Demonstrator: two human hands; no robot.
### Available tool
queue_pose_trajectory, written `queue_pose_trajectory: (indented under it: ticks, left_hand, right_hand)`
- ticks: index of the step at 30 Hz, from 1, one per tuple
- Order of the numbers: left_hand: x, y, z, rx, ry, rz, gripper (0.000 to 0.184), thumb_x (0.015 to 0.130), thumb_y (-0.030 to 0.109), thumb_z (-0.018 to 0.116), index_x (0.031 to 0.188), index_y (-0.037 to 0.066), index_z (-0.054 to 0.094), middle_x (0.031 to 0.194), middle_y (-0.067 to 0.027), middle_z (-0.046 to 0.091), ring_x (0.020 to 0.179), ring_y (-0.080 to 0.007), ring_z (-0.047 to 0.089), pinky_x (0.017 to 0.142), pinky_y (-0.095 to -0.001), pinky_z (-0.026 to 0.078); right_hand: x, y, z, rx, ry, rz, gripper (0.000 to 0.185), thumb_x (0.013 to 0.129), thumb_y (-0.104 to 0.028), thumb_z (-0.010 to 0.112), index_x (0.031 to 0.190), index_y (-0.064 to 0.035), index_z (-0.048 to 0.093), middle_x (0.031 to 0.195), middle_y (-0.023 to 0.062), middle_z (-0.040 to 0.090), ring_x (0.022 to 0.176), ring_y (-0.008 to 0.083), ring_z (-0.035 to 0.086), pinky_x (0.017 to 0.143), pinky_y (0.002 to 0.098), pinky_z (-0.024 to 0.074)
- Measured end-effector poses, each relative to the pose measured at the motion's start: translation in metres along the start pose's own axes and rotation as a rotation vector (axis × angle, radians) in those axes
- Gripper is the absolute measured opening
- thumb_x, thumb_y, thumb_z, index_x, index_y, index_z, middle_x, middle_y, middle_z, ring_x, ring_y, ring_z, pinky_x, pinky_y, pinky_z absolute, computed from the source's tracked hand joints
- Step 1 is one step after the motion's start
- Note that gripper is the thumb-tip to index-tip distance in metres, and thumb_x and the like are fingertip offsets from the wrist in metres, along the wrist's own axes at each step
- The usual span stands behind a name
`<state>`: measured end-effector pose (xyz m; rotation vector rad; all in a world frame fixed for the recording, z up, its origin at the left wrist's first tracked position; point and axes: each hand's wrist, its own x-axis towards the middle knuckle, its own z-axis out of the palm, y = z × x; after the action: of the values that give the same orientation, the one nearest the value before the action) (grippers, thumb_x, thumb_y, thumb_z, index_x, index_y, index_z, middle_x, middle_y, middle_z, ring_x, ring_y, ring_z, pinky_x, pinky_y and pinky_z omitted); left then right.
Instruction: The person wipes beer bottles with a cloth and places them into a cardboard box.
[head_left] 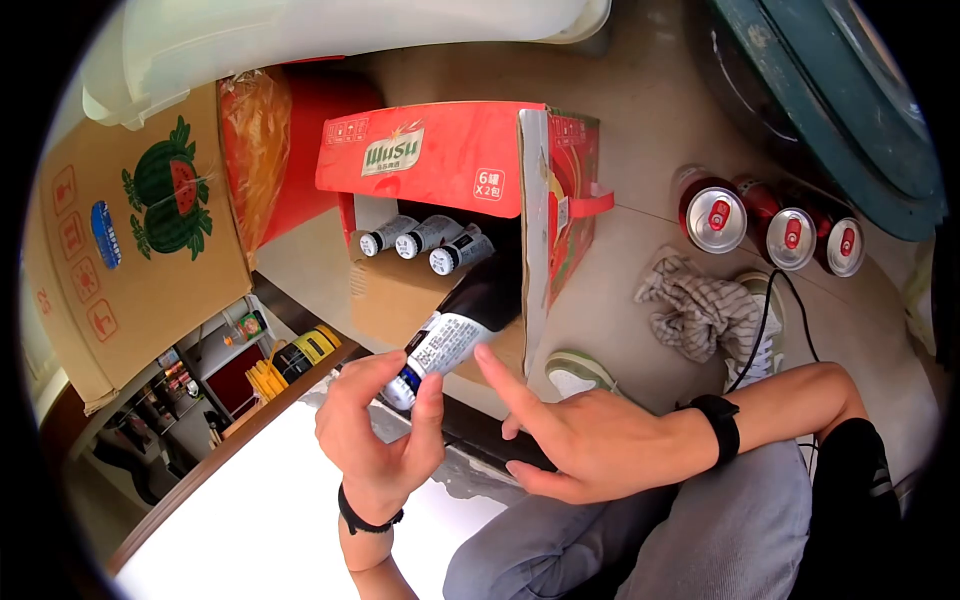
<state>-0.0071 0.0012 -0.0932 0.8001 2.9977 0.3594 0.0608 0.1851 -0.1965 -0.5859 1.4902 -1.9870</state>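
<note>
A dark bottle (452, 335) with a white neck label slants out of the open red box (440, 160). Its capped end lies between the thumb and fingers of my left hand (375, 425), near the table's edge. My right hand (590, 440) is on the bottle's right side, index finger stretched toward the label and other fingers apart; whether the fingertip touches is unclear. Inside the box, several more capped bottles (428, 238) lie with their necks toward me. The lower part of the slanting bottle is hidden in the box's shadow.
Red cans (716, 220) stand on the floor at the right, near a striped cloth (690, 300) and a black cable (790, 290). A watermelon-print carton (90, 300) is at the left. Below it are shelves with a yellow-labelled container (307, 350). A white tabletop (250, 500) fills the lower left.
</note>
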Motion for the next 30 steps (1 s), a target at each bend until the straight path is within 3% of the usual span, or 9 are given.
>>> queue_pose_trajectory:
  ticks: [2, 5, 9, 13, 16, 20, 22, 28, 30]
  left_hand:
    - [0.003, 0.002, 0.012, -0.024, -0.018, -0.06, 0.03, 0.079, 0.009, 0.08, 0.1, -0.001, 0.059, 0.081, -0.0135, 0.066, 0.064, -0.0227, 0.063, 0.057, -0.0286, 0.048]
    - [0.005, -0.007, 0.028, -0.021, -0.058, -0.065, 0.027, 0.08, 0.011, 0.08, 0.097, 0.0, 0.061, 0.076, -0.0101, 0.064, 0.057, -0.0201, 0.058, 0.052, -0.029, 0.045]
    - [0.006, -0.012, 0.048, -0.014, -0.112, -0.11, 0.026, 0.081, 0.013, 0.079, 0.097, 0.002, 0.062, 0.072, -0.0081, 0.061, 0.051, -0.0184, 0.053, 0.049, -0.0306, 0.044]
    - [0.015, -0.017, 0.065, -0.065, -0.155, -0.077, 0.024, 0.082, 0.013, 0.077, 0.099, 0.004, 0.062, 0.074, -0.0116, 0.062, 0.058, -0.0291, 0.059, 0.052, -0.0367, 0.046]
    - [0.019, -0.02, 0.075, -0.107, -0.233, -0.088, 0.023, 0.084, 0.013, 0.075, 0.1, 0.005, 0.06, 0.079, -0.013, 0.064, 0.064, -0.0332, 0.062, 0.054, -0.0395, 0.047]
    - [0.018, -0.029, 0.087, -0.098, -0.25, -0.057, 0.022, 0.086, 0.016, 0.072, 0.096, 0.006, 0.056, 0.075, -0.0115, 0.061, 0.067, -0.0327, 0.062, 0.055, -0.0411, 0.047]
    - [0.019, -0.028, 0.087, -0.044, -0.294, -0.067, 0.024, 0.085, 0.019, 0.072, 0.095, 0.006, 0.054, 0.071, -0.0102, 0.057, 0.067, -0.0307, 0.062, 0.056, -0.0413, 0.048]
    - [0.02, -0.039, 0.097, -0.072, -0.28, -0.011, 0.027, 0.084, 0.019, 0.072, 0.098, 0.007, 0.052, 0.07, -0.0107, 0.057, 0.067, -0.0324, 0.06, 0.057, -0.0433, 0.046]
    - [0.016, -0.044, 0.099, -0.098, -0.259, 0.009, 0.025, 0.084, 0.016, 0.07, 0.099, 0.008, 0.053, 0.072, -0.0098, 0.056, 0.069, -0.0303, 0.06, 0.06, -0.0418, 0.048]
  right_hand:
    - [0.0, -0.003, -0.003, -0.066, -0.028, 0.004, 0.097, 0.088, -0.019, 0.064, 0.154, 0.0017, -0.004, 0.092, 0.0144, 0.069, 0.061, 0.0324, 0.065, 0.057, 0.0383, 0.0526]
    - [-0.002, -0.001, -0.001, 0.014, -0.043, -0.007, 0.093, 0.089, -0.018, 0.06, 0.154, -0.0019, -0.004, 0.085, 0.0226, 0.062, 0.054, 0.0381, 0.058, 0.049, 0.0447, 0.0462]
    - [-0.007, -0.001, -0.006, -0.058, -0.069, 0.048, 0.088, 0.09, -0.019, 0.059, 0.154, -0.0015, 0.0, 0.078, 0.0191, 0.061, 0.054, 0.0375, 0.057, 0.049, 0.0451, 0.0449]
    - [-0.009, 0.0, -0.011, -0.189, -0.049, 0.092, 0.084, 0.089, -0.021, 0.063, 0.155, -0.0057, 0.013, 0.077, 0.0113, 0.066, 0.063, 0.0326, 0.063, 0.052, 0.0407, 0.0499]
    - [-0.016, 0.004, -0.016, -0.287, 0.002, -0.002, 0.057, 0.09, -0.02, 0.063, 0.139, -0.0037, 0.042, 0.077, 0.0112, 0.062, 0.062, 0.0323, 0.062, 0.053, 0.0405, 0.0498]
    - [-0.038, 0.002, -0.041, -0.701, -0.027, 0.021, 0.018, 0.089, -0.02, 0.064, 0.094, -0.0036, 0.058, 0.074, 0.0105, 0.054, 0.056, 0.03, 0.058, 0.053, 0.0398, 0.0482]
    - [-0.049, -0.006, -0.059, -0.9, -0.108, 0.259, 0.021, 0.089, -0.02, 0.065, 0.1, -0.0029, 0.059, 0.078, 0.012, 0.056, 0.065, 0.0317, 0.06, 0.061, 0.0407, 0.0505]
    - [-0.086, 0.027, -0.082, -1.149, 0.01, 0.492, 0.047, 0.084, -0.027, 0.071, 0.122, -0.0043, 0.055, 0.117, 0.0186, 0.054, 0.108, 0.038, 0.056, 0.09, 0.0459, 0.0479]
    - [-0.092, 0.034, -0.079, -1.163, -0.071, 0.584, 0.058, 0.082, -0.027, 0.072, 0.13, -0.0033, 0.049, 0.127, 0.0205, 0.049, 0.112, 0.0385, 0.054, 0.092, 0.0474, 0.0472]
